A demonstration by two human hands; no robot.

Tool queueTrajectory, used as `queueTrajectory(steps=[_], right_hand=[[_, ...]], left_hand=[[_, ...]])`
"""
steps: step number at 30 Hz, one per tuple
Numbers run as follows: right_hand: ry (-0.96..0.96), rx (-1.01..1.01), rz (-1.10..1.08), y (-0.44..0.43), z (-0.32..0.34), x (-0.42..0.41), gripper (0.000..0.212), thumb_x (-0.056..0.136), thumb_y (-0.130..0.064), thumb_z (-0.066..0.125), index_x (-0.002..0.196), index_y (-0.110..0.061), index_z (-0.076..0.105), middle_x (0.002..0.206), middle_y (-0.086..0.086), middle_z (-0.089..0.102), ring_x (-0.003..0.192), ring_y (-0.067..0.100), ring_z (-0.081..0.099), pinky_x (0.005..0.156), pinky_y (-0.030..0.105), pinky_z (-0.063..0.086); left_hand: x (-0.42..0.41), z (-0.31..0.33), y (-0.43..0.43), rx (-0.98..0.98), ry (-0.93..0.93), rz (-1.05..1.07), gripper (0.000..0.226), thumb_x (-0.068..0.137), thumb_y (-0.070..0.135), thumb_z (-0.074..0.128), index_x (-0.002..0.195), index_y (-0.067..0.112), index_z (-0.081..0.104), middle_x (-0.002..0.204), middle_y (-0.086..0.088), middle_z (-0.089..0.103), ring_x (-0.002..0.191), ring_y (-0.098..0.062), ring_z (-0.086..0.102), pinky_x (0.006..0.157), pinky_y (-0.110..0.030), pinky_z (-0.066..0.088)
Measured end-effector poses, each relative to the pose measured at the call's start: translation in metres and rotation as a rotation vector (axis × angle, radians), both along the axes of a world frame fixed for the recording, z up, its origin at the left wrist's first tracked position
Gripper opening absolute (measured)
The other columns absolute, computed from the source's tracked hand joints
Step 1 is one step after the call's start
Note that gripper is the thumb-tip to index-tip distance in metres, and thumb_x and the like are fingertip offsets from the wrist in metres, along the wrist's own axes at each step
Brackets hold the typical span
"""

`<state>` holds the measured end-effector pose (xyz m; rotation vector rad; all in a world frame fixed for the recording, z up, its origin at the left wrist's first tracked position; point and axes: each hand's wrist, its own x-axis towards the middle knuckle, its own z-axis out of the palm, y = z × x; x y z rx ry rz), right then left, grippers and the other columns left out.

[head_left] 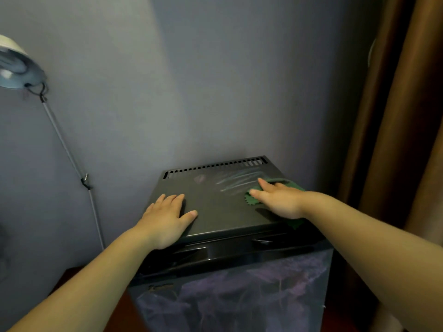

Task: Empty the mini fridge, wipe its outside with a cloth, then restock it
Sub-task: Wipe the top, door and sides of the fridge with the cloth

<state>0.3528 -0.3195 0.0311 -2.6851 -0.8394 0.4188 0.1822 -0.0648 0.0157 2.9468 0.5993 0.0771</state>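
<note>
The black mini fridge (223, 212) stands against the grey wall, its door closed and glossy. My left hand (167, 216) lies flat on the front left of its top, fingers spread, holding nothing. My right hand (278, 200) presses a green cloth (250, 200) flat onto the right side of the top. The cloth shows past my fingers and again below my wrist. Damp streaks lie on the top just left of and behind the cloth. A row of vent slots runs along the back edge.
A floor lamp (14, 65) with a thin metal pole (69, 154) stands to the left of the fridge. Brown curtains (398, 116) hang close on the right. A reddish wooden floor shows at the lower left.
</note>
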Motion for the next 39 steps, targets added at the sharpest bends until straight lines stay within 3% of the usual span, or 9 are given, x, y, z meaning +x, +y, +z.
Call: queueTrajectory(steps=[7,10,13,17,20,28,30,35,39], right_hand=[[-0.024,0.036,0.368,0.027,-0.012,-0.036,0.071,0.097,-0.071,0.017,0.158,-0.041,-0.002,0.169,-0.003,0.004,0.156,0.020,0.001,0.125,0.044,0.006],[0.021,0.074,0.251,0.009,-0.011,-0.007,0.091,0.075,-0.089,0.013,0.155,-0.048,-0.003,0.169,-0.003,0.004,0.156,0.021,0.003,0.125,0.047,0.007],[0.008,0.018,0.107,0.013,-0.004,0.007,0.088,0.079,-0.086,0.015,0.156,-0.048,-0.003,0.169,0.002,0.002,0.156,0.028,0.002,0.124,0.051,0.005],[-0.060,-0.009,0.473,0.045,0.003,-0.057,0.054,0.108,-0.046,0.020,0.159,-0.039,0.003,0.169,-0.004,-0.006,0.155,0.028,0.001,0.125,0.046,0.002],[-0.103,-0.018,0.653,0.041,-0.002,-0.087,0.052,0.111,-0.037,0.019,0.161,-0.031,0.006,0.169,-0.004,-0.006,0.155,0.023,0.002,0.124,0.041,0.003],[0.066,0.120,0.171,-0.005,-0.005,0.014,0.095,0.075,-0.087,0.017,0.157,-0.042,-0.002,0.169,-0.002,0.003,0.156,0.019,0.003,0.125,0.049,0.005],[0.049,0.079,0.072,0.012,-0.003,0.017,0.090,0.079,-0.087,0.018,0.157,-0.046,-0.003,0.169,0.004,0.000,0.156,0.027,0.003,0.125,0.051,0.004],[-0.066,0.034,0.336,0.059,-0.005,-0.038,0.078,0.093,-0.076,0.022,0.158,-0.042,-0.002,0.169,0.003,0.004,0.156,0.026,0.004,0.125,0.046,0.006],[-0.022,0.005,0.354,0.039,-0.006,-0.009,0.101,0.068,-0.092,0.013,0.156,-0.045,-0.005,0.169,0.000,0.004,0.156,0.023,0.002,0.125,0.047,0.007]], left_hand=[[-0.003,-0.004,0.001,-0.040,-0.102,0.014,0.077,0.099,0.065,0.035,0.160,0.020,0.022,0.164,0.001,0.025,0.153,-0.023,0.016,0.123,-0.043,0.020],[-0.004,-0.004,0.000,-0.063,-0.150,0.017,0.072,0.100,0.060,0.038,0.159,0.020,0.024,0.164,0.002,0.027,0.152,-0.020,0.018,0.123,-0.043,0.021],[-0.003,-0.004,-0.001,-0.082,-0.184,0.024,0.066,0.102,0.053,0.040,0.158,0.020,0.026,0.162,0.002,0.028,0.151,-0.018,0.019,0.123,-0.042,0.022],[-0.003,-0.005,0.002,-0.107,-0.224,0.032,0.059,0.105,0.041,0.040,0.158,0.019,0.026,0.162,-0.001,0.028,0.150,-0.019,0.019,0.122,-0.040,0.021],[-0.005,-0.005,0.002,-0.121,-0.235,0.030,0.056,0.106,0.034,0.038,0.159,0.019,0.025,0.163,-0.002,0.026,0.151,-0.019,0.018,0.123,-0.040,0.021],[-0.006,-0.005,-0.003,-0.132,-0.262,0.046,0.059,0.105,0.039,0.040,0.158,0.020,0.025,0.163,0.001,0.027,0.151,-0.018,0.019,0.123,-0.041,0.021],[-0.006,-0.004,-0.003,-0.136,-0.261,0.050,0.060,0.105,0.042,0.040,0.158,0.021,0.025,0.163,0.001,0.027,0.151,-0.018,0.019,0.123,-0.041,0.022],[-0.006,-0.005,-0.002,-0.122,-0.260,0.031,0.066,0.101,0.053,0.043,0.158,0.025,0.025,0.163,0.005,0.028,0.151,-0.016,0.020,0.122,-0.042,0.023],[-0.007,-0.005,-0.001,-0.097,-0.237,0.000,0.071,0.098,0.061,0.044,0.159,0.030,0.022,0.163,0.009,0.025,0.151,-0.013,0.017,0.123,-0.043,0.022]])
